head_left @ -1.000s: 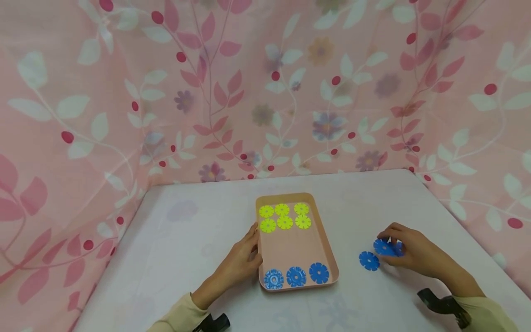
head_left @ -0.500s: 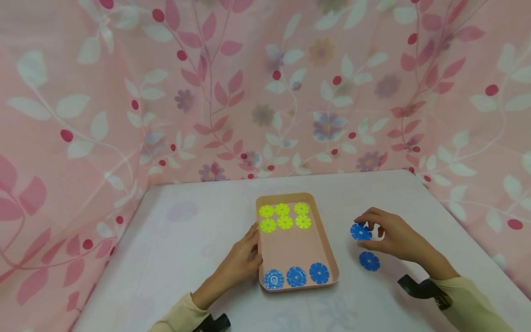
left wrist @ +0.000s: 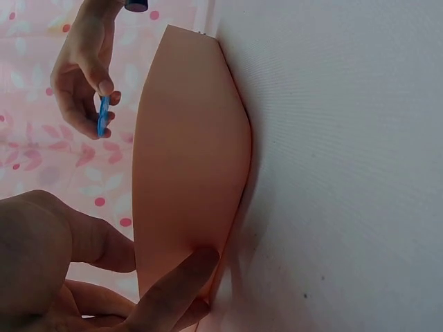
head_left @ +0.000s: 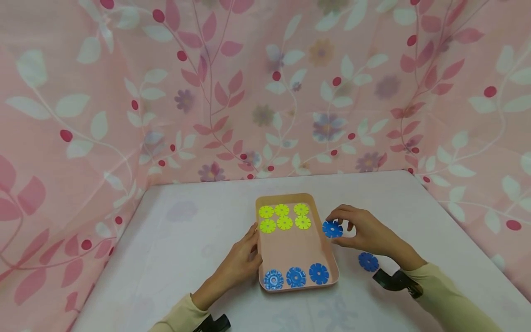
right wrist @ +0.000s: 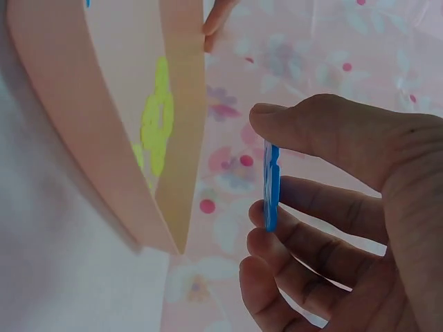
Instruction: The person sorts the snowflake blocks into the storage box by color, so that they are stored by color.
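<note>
My right hand (head_left: 367, 233) pinches a blue notched plastic disc (head_left: 333, 229) between thumb and fingertips, beside the tray's right rim. In the right wrist view the disc (right wrist: 271, 187) appears edge-on. My left hand (head_left: 240, 260) holds the left side of the pinkish tray (head_left: 290, 246); in the left wrist view, fingers touch its outer wall (left wrist: 190, 138) and the thumb reaches its rim. Two rows of yellow-green discs (head_left: 284, 222) lie at the tray's far end. Along its near end sit three blue discs (head_left: 296, 277). Another blue disc (head_left: 368, 262) lies on the table below the right forearm.
The white-covered table (head_left: 199, 230) spreads around the tray. A pink floral cloth (head_left: 265, 92) hangs behind and at both sides. Black camera mounts are worn on the right wrist (head_left: 397, 280) and left wrist (head_left: 213, 323).
Carrying the blue disc, my right hand has moved left from the right side of the table to the tray's right rim. My left hand and the tray stay put.
</note>
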